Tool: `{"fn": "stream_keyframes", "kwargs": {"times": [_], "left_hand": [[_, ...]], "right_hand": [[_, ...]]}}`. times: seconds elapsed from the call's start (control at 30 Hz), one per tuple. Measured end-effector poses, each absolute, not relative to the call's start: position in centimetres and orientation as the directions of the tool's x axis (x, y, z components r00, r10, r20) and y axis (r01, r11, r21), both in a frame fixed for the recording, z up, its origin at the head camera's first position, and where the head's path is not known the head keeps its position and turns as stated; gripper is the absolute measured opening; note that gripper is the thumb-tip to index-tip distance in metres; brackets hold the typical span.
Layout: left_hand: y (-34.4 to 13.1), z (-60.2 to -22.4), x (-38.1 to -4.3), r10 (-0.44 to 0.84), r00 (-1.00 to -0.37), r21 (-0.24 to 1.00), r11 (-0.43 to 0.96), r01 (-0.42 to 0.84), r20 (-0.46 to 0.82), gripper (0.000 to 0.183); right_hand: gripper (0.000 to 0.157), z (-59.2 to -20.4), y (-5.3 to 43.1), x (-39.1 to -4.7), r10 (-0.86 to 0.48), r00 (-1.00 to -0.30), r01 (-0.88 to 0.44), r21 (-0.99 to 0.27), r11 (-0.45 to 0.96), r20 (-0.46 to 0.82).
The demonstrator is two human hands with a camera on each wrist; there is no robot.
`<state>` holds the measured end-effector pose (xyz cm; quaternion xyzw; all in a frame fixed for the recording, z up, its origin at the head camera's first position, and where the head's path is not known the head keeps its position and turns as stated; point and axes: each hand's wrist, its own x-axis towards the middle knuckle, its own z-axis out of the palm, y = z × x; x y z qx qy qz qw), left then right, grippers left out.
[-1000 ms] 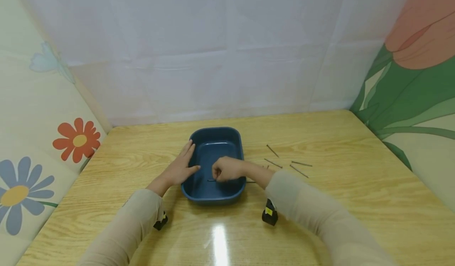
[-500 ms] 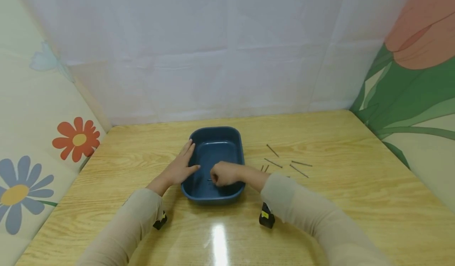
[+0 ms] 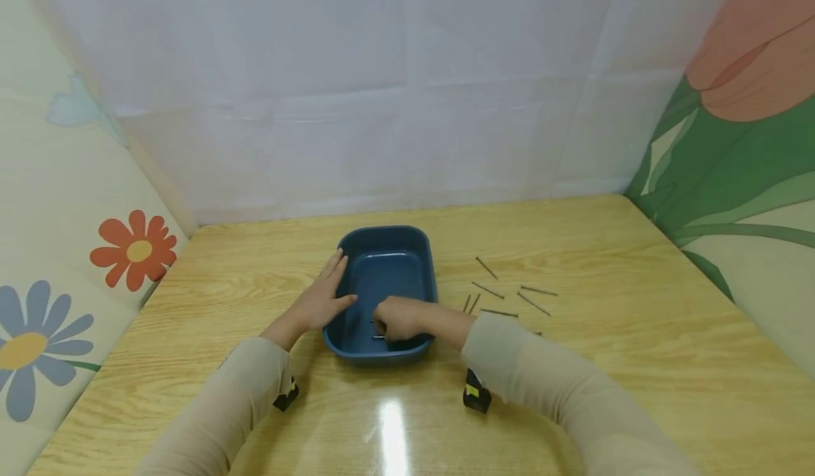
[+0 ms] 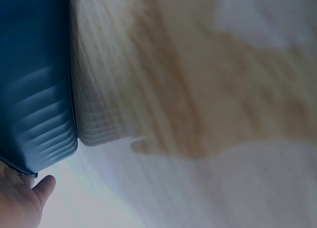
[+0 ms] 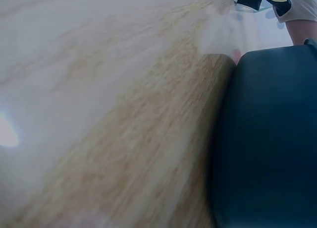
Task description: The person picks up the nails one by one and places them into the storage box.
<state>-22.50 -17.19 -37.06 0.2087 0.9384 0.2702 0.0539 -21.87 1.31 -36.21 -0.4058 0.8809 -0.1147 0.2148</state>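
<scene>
A deep blue basin (image 3: 388, 267) with rounded corners stands on the table. My left hand (image 3: 318, 302) lies at its left rim, fingers straight along the edge and thumb reaching over the inside. Down inside the near part of the basin, my right hand (image 3: 402, 318) has its fingers curled and pinches a nail (image 3: 378, 337), whose end sticks out to the left. Just above that, the end of another nail (image 3: 374, 321) shows on the basin floor, its remainder hidden by the hand. Both wrist views show mostly the basin's outer wall (image 4: 39, 104) and the table.
Several loose nails (image 3: 499, 312) lie on the wooden table (image 3: 255, 264) right of the basin, one partly hidden by the right sleeve (image 3: 509, 349). A white cloth (image 3: 407, 108) hangs behind, with flower-printed panels at both sides.
My right hand has come slightly nearer and left inside the basin, and a second nail end now shows under it. The left hand has stayed at the rim.
</scene>
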Motion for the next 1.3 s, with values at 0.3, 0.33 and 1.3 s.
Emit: {"fn": "stream_keyframes", "kwargs": {"times": [0.3,0.33,1.3], "left_hand": [[-17.2,-37.1,-22.5,0.417,-0.908,0.526,0.768,0.365,0.021,0.072],[-17.2,-37.1,-22.5,0.418,-0.908,0.526,0.768,0.366,0.022,0.072],[-17.0,-37.0,-22.4,0.41,-0.912,0.515,0.777,0.362,0.024,0.073]], "right_hand": [[0.009,-36.3,1.1,-21.7,-0.746,-0.596,-0.676,-0.316,0.665,-0.296],[0.009,-36.3,1.1,-21.7,-0.746,-0.597,-0.677,-0.313,0.666,-0.296],[0.01,-34.3,4.6,-22.6,-0.807,-0.57,-0.479,-0.736,0.478,-0.153]]}}
